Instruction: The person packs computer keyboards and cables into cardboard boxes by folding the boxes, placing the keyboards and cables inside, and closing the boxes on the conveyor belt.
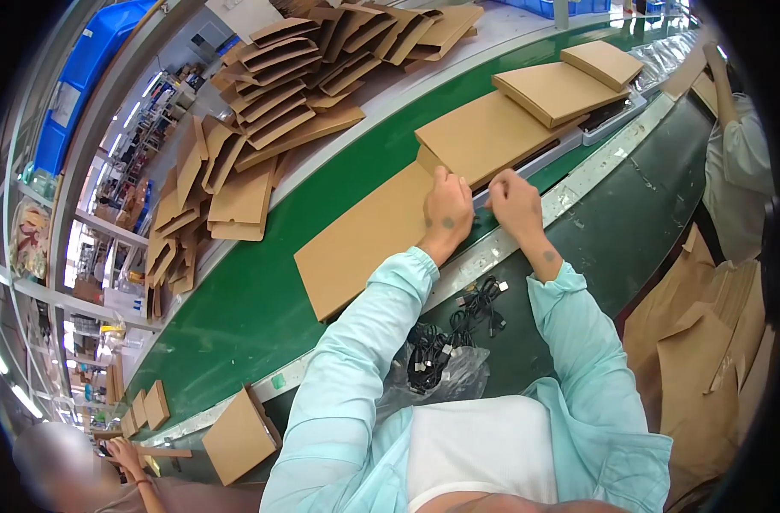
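Bending over a cardboard box (364, 244) on the green belt (210, 316), the left hand (448, 209) has curled fingers over its far end, the right hand (517, 203) bunched fingers just beside; whether either grips anything cannot be told. Handling the box's end seems the step, and the next move likely calls for steadying that edge. The label (65, 104) on a blue bin (95, 47) is too small to read; no brand is legible

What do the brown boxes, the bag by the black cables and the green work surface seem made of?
Brown boxes: apparently matte cardboard, given crisp folds.
Bag: probably thin plastic, glossy, see-through and crinkled.
Green work surface: smooth, slight sheen; perhaps PVC or rubber, the look can't settle it.
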Action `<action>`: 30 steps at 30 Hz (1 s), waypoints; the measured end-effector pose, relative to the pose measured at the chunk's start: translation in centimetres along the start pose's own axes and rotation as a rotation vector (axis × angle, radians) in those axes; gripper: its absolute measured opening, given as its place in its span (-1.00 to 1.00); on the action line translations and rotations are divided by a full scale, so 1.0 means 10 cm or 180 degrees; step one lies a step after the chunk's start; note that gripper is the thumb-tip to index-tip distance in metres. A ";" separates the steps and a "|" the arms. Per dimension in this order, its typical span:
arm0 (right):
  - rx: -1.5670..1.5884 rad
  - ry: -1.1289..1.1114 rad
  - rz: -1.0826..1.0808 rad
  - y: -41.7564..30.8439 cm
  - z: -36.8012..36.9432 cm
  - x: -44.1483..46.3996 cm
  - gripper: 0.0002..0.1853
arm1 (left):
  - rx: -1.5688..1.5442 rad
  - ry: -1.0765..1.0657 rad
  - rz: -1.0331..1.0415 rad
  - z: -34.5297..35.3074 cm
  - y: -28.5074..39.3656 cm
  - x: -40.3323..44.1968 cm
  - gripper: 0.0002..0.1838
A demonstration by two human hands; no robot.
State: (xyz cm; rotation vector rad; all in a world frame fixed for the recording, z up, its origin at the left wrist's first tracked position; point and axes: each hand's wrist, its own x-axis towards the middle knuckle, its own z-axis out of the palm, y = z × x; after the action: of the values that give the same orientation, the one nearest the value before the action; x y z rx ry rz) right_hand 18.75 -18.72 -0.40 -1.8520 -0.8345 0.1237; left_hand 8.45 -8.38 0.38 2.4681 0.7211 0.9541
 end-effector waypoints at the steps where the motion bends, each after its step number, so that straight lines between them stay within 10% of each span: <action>1: -0.0258 -0.0127 -0.0109 0.08 0.03 -0.01 -0.79 | -0.0044 -0.0052 0.0038 -0.01 -0.02 0.00 -0.68; 8: 0.1085 -0.1642 -0.0653 -0.42 0.14 -0.33 -0.65 | -0.0447 0.0124 0.0231 -1.08 -0.02 -0.26 -0.70; 13: 0.1337 -0.1230 -0.1942 -1.29 0.11 -0.57 -0.61 | 0.0060 0.0194 0.0675 -2.20 0.26 -0.30 -0.73; 18: 0.1088 -0.1508 -0.2786 -2.11 0.14 -0.56 -0.61 | -0.0059 -0.1310 -0.0973 -3.41 0.45 -0.08 -0.59; 22: 0.1307 -0.1506 -0.3370 -2.44 0.48 -0.55 -0.57 | 0.1329 -0.1075 0.0189 -3.98 0.32 0.09 -0.45; 30: -0.0142 -0.2354 -0.2411 -1.90 -0.21 -0.48 -0.60 | 0.1918 -0.1444 -0.0071 -4.00 0.31 -0.10 -0.37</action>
State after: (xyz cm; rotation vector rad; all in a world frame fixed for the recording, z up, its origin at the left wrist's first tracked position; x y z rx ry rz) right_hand 6.89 -19.27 15.27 -1.3975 -2.0041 0.3146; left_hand -19.34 -4.50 29.03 3.0157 0.9690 0.1386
